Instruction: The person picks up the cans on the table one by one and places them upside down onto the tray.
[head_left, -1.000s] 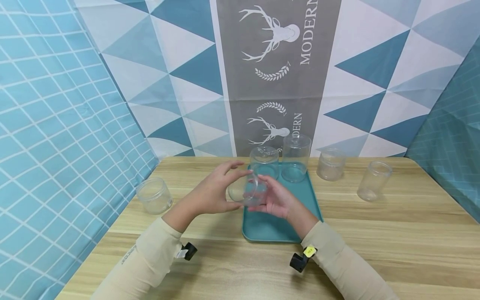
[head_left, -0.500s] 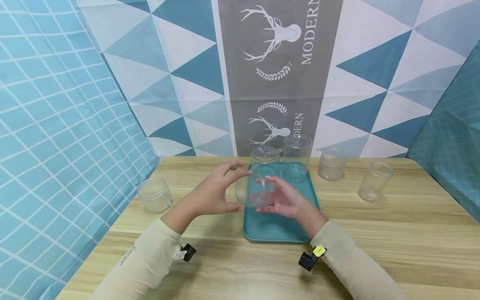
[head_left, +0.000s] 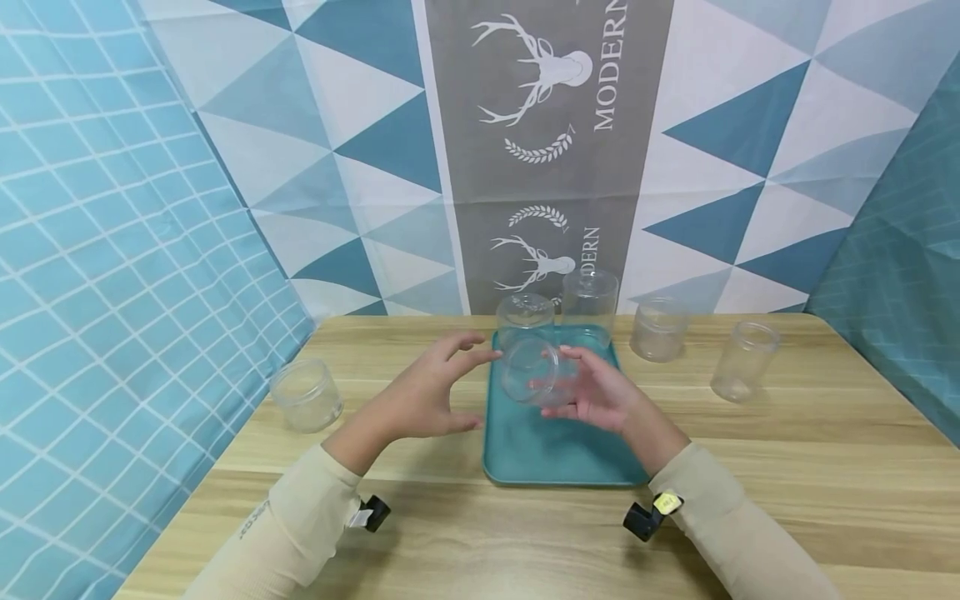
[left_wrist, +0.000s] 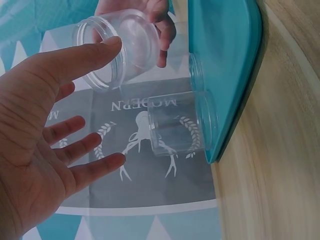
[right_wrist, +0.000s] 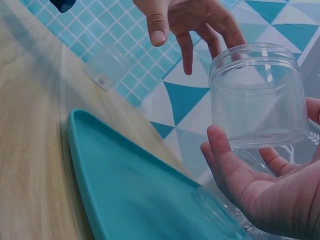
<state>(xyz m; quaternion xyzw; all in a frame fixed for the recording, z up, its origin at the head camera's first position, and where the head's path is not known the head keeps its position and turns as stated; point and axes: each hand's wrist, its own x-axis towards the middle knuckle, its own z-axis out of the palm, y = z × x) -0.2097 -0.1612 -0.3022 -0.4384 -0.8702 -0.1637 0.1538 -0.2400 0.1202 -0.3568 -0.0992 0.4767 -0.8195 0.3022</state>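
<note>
A clear jar [head_left: 528,371] is held in my right hand [head_left: 603,396], tipped on its side above the teal tray [head_left: 540,458] with its mouth facing left. In the right wrist view, fingers curl around the jar's base end [right_wrist: 257,110], and its threaded rim points away from the palm. My left hand [head_left: 423,387] is just left of the jar, fingers spread and relaxed, with a gap between it and the rim. At the tray's back stand two more clear jars, a shorter one [head_left: 523,312] and a taller one [head_left: 590,292].
A clear jar [head_left: 306,396] stands on the wooden table [head_left: 465,533] at the left. Right of the tray are a squat jar [head_left: 660,331] and a narrower, taller one [head_left: 745,362]. Patterned cloth [head_left: 390,100] hangs along the table's back edge.
My right hand has moved right with the jar, drawing it out from between the left hand's fingers. The left hand stays nearly in place.
</note>
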